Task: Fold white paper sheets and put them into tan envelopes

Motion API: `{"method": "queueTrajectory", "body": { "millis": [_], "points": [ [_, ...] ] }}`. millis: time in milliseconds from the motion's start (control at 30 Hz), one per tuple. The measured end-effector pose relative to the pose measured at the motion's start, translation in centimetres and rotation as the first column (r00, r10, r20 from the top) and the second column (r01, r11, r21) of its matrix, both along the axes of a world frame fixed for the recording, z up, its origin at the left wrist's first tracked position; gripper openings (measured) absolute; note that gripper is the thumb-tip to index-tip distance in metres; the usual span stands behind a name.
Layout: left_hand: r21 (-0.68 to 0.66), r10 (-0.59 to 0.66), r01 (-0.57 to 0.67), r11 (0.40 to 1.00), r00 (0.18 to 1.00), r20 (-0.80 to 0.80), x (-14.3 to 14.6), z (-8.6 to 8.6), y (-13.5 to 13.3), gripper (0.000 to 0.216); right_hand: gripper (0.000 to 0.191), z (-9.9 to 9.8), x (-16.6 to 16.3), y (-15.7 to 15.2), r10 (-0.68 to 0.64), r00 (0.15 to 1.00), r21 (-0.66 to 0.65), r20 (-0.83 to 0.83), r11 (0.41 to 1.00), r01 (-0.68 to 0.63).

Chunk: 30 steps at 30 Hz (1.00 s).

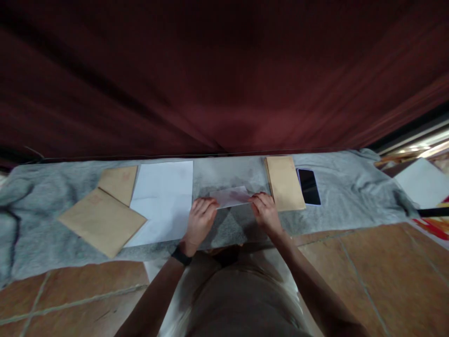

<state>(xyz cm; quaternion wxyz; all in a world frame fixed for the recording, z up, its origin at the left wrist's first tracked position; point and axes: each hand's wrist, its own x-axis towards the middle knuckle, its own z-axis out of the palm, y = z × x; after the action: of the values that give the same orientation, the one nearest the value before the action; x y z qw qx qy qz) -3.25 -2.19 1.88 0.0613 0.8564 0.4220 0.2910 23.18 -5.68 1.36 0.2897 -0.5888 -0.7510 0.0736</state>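
A small folded sheet of white paper (231, 196) is stretched between my two hands, just above the grey cloth. My left hand (201, 217) pinches its left end, and a dark band circles that wrist. At the right end, my right hand (265, 210) grips the paper between thumb and fingers. Larger white sheets (163, 201) lie flat beside my left hand. Close to my right hand is a stack of brown envelopes (286, 182).
Two brown envelopes (103, 222) overlap at the left, one touching the white sheets. A phone (308, 186) with a dark screen lies right of the stack. Grey cloth (351, 187) covers the long surface. A dark red curtain (224, 84) hangs behind it; tiled floor (396, 262) shows below.
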Motion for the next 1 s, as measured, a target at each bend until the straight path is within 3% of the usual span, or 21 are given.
{"method": "queueTrajectory", "body": {
  "millis": [133,233,400,667,800,1000],
  "points": [
    [-0.066,-0.087,0.083,0.994,0.994,-0.065,-0.5,-2.7,-2.5,0.026,0.028,-2.8,0.0,-3.2,0.031,0.999,-0.059,0.031,0.998,-0.029],
    [-0.104,-0.134,0.124,0.987,0.986,-0.103,-1.0,-3.5,-3.4,0.029,0.029,-3.5,-0.2,-4.5,0.051,0.998,-0.049,-0.025,0.997,-0.052],
    [-0.13,-0.156,0.142,0.981,0.982,-0.103,-1.4,-3.6,-3.7,0.034,0.031,-3.3,-2.1,-4.1,0.13,0.987,-0.018,-0.092,0.991,-0.132],
    [-0.16,-0.14,0.115,0.98,0.978,-0.155,-1.3,-2.5,-4.0,0.043,0.042,-3.5,-5.9,-2.0,0.277,0.961,-0.132,0.0,0.953,-0.274],
    [-0.156,-0.088,0.056,0.986,0.975,-0.204,-0.6,-2.1,-5.9,0.041,0.048,-3.3,-5.9,-1.7,0.335,0.942,-0.153,-0.013,0.931,-0.333],
    [-0.093,-0.028,0.004,0.996,0.965,-0.261,0.5,-3.5,-8.9,0.039,0.048,-3.1,-6.7,-0.4,0.463,0.886,-0.174,0.03,0.875,-0.452]
  ]
}}
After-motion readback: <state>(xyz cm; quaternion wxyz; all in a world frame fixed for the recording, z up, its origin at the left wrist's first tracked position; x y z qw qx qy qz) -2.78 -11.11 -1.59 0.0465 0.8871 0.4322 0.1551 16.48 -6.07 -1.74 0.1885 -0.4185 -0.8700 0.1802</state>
